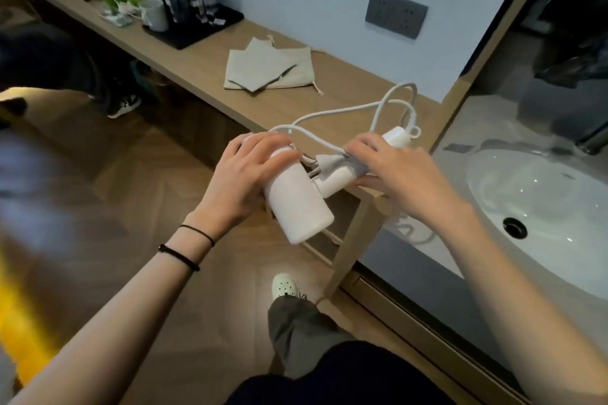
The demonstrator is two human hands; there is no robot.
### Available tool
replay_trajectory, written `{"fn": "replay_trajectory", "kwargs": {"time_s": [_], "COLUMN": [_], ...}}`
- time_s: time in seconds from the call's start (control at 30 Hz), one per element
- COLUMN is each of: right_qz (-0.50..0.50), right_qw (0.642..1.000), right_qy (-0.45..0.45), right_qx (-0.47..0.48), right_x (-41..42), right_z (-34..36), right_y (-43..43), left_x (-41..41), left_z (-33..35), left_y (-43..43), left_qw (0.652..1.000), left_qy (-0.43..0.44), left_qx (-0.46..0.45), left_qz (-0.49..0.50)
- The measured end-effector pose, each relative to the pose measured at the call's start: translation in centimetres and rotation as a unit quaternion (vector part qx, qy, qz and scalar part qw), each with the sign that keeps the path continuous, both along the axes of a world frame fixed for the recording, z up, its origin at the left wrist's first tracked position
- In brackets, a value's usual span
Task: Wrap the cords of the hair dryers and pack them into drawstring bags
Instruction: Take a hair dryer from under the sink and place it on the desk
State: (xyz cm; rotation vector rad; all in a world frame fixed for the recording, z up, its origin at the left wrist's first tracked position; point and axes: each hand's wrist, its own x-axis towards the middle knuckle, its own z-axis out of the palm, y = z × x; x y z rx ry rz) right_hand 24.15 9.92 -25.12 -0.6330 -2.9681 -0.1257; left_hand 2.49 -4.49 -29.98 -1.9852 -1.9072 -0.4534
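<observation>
At the centre of the frame, a white, cylinder-bodied plastic hair dryer (pixel 301 204) is held in the air by both hands, in front of the near end of the long wooden worktop (pixel 204 56).

- Left hand (pixel 243 171): the fingers are curled over the upper end of the dryer barrel and grip it. Two thin black bands sit on this wrist.
- Right hand (pixel 394 171): the fingers are curled round the dryer handle, with the thumb underneath. They hold a run of the white power cord (pixel 332 112) against the handle. The handle tip and its small hanging loop project beyond the fingers toward the upper right.
- Cord: it rises from between the two hands in loose loops above the handle and is not wound tight.

Just above centre, two flat beige cloth drawstring bags (pixel 266 67) lie overlapped on the worktop, well apart from the dryer. In the upper left of the frame, a black rectangular tray (pixel 197 33) carries a white ceramic mug (pixel 156 15) and some dark bottles. A grey socket panel (pixel 396 14) is on the pale wall at upper right of centre. A white oval basin (pixel 526 194) fills the right edge.
</observation>
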Motion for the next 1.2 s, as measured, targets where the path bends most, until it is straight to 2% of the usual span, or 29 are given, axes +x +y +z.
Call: {"fn": "replay_trajectory", "kwargs": {"time_s": [0.27, 0.53, 0.7, 0.97, 1.07, 1.2], "right_qz": [-0.011, -0.071, -0.115, -0.183, -0.219, -0.255], "right_qw": [0.999, 0.992, 0.982, 0.966, 0.957, 0.948], "right_qy": [-0.002, -0.012, -0.008, -0.033, -0.064, -0.042], "right_qx": [-0.032, -0.102, -0.150, -0.180, -0.180, -0.185], "right_x": [-12.1, -18.6, -21.3, -25.6, -27.4, -28.7], "right_z": [-1.7, -6.2, -9.9, -13.8, -15.1, -16.8], "right_y": [10.4, 18.3, 21.3, 23.6, 24.2, 24.8], "left_x": [-12.6, -20.5, -24.1, -29.2, -30.7, -32.1], "left_z": [-0.5, -4.0, -7.6, -12.1, -13.1, -13.6], "left_y": [11.2, 21.1, 26.2, 31.8, 33.0, 35.4], "left_qw": [0.998, 0.988, 0.974, 0.949, 0.942, 0.940], "left_qy": [-0.007, -0.025, -0.051, -0.032, -0.029, -0.020], "left_qx": [-0.061, -0.128, -0.188, -0.260, -0.271, -0.262], "left_qz": [-0.020, -0.078, -0.114, -0.176, -0.195, -0.219]}}
